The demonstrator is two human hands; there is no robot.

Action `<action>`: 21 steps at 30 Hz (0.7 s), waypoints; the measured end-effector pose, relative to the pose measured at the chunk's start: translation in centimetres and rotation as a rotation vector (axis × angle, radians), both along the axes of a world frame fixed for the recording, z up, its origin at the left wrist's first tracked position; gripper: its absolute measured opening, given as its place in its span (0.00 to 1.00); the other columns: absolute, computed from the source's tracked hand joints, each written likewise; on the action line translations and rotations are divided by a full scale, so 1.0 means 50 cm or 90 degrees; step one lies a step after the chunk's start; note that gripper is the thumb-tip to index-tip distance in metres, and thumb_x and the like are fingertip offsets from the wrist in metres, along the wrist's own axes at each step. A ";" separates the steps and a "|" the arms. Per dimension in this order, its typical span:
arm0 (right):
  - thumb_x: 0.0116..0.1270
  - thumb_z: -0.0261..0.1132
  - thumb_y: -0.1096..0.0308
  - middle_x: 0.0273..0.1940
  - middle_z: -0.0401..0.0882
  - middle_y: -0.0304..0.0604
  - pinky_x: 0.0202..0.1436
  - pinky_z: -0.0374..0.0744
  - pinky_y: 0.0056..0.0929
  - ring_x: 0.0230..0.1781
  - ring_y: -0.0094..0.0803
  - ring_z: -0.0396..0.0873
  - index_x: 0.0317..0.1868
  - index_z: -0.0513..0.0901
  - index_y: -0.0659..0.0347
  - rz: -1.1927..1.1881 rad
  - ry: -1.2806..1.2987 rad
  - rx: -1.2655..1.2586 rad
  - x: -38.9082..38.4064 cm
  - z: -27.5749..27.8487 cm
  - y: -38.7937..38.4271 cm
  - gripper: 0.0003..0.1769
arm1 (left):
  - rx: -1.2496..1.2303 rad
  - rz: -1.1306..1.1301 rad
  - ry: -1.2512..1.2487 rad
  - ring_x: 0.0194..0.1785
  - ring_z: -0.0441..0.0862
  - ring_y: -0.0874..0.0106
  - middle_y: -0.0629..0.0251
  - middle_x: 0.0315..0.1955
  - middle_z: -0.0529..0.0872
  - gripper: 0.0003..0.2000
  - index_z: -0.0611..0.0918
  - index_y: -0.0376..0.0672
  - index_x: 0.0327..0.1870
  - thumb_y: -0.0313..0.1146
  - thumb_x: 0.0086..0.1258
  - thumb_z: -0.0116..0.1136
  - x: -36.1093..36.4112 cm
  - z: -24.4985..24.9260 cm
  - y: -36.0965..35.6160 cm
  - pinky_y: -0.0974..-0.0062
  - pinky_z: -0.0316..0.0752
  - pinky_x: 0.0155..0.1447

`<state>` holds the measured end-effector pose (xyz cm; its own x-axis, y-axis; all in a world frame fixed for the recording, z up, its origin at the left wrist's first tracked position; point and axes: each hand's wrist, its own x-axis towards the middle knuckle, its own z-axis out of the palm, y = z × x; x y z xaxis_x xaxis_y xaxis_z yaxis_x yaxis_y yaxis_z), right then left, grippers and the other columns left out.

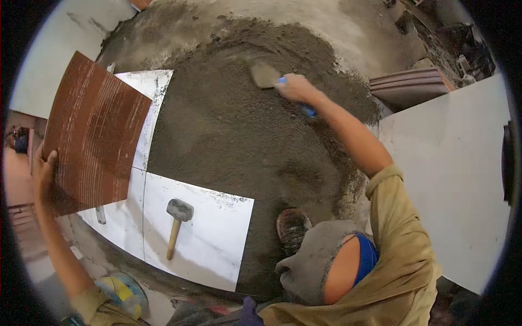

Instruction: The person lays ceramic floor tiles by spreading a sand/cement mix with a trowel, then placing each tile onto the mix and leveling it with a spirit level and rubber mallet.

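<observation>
My left hand point(45, 173) grips the edge of a large reddish-brown tile point(98, 136), held tilted with its ridged back toward me. Its lower part hangs over the white laid tiles point(201, 228). My right hand point(299, 89) is wrapped round the blue handle of a trowel point(265, 75). The trowel's blade, slightly blurred, is over the grey mortar bed point(217, 125) and seems to touch it. On the nearest white tile lies a rubber mallet point(180, 210) with a wooden handle. Behind the held tile, parts of the white tiles are hidden.
Stacked tiles point(410, 87) stand at the right behind a pale panel point(446, 179). My shoe point(292, 231) rests on the mortar near the white tile's right edge. A bucket point(124, 293) sits at the lower left. Debris point(462, 60) lies at the upper right.
</observation>
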<state>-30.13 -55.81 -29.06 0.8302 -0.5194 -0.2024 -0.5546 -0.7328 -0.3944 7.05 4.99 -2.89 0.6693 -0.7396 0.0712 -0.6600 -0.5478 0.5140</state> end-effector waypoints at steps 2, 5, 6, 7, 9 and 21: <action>0.71 0.52 0.58 0.38 0.84 0.57 0.43 0.81 0.55 0.43 0.60 0.82 0.45 0.83 0.58 0.069 -0.030 0.005 -0.067 0.016 -0.082 0.17 | 0.028 0.088 -0.034 0.54 0.82 0.68 0.57 0.55 0.84 0.24 0.73 0.32 0.67 0.34 0.74 0.60 0.039 -0.024 0.035 0.69 0.77 0.60; 0.72 0.54 0.62 0.33 0.83 0.56 0.36 0.82 0.49 0.35 0.55 0.84 0.46 0.80 0.64 0.168 -0.124 -0.190 -0.147 -0.103 -0.258 0.15 | 0.018 0.098 -0.008 0.55 0.82 0.68 0.56 0.56 0.83 0.22 0.73 0.33 0.67 0.31 0.75 0.57 0.059 -0.029 0.042 0.69 0.77 0.61; 0.72 0.54 0.62 0.33 0.83 0.56 0.36 0.82 0.49 0.35 0.55 0.84 0.46 0.80 0.64 0.170 -0.121 -0.191 -0.158 -0.065 -0.230 0.15 | 0.017 0.099 -0.005 0.55 0.82 0.68 0.56 0.56 0.83 0.22 0.73 0.33 0.67 0.31 0.75 0.57 0.059 -0.032 0.037 0.69 0.77 0.61; 0.71 0.55 0.60 0.29 0.82 0.55 0.31 0.82 0.48 0.29 0.52 0.84 0.42 0.79 0.67 -0.097 -0.112 0.055 -0.187 -0.023 -0.196 0.16 | 0.031 0.097 -0.023 0.55 0.82 0.68 0.56 0.56 0.83 0.23 0.72 0.32 0.67 0.31 0.75 0.58 0.059 -0.031 0.033 0.69 0.77 0.61; 0.71 0.58 0.52 0.23 0.78 0.49 0.24 0.79 0.41 0.19 0.42 0.80 0.36 0.78 0.69 -0.405 -0.122 0.293 -0.237 -0.013 -0.129 0.23 | 0.060 0.098 -0.061 0.55 0.82 0.67 0.56 0.56 0.83 0.23 0.72 0.32 0.67 0.32 0.75 0.58 0.045 -0.021 0.025 0.69 0.77 0.61; 0.73 0.58 0.49 0.25 0.78 0.44 0.23 0.80 0.37 0.19 0.35 0.80 0.37 0.77 0.64 -0.419 -0.216 0.521 -0.148 -0.019 0.196 0.22 | 0.062 0.039 -0.118 0.56 0.82 0.68 0.56 0.56 0.84 0.27 0.73 0.32 0.68 0.38 0.73 0.63 0.045 -0.014 0.024 0.70 0.76 0.61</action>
<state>-37.53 -46.01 -30.01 0.5176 -0.6937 -0.5009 -0.5115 0.2184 -0.8311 9.29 6.17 -3.61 0.6952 -0.7074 0.1274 -0.7024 -0.6308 0.3297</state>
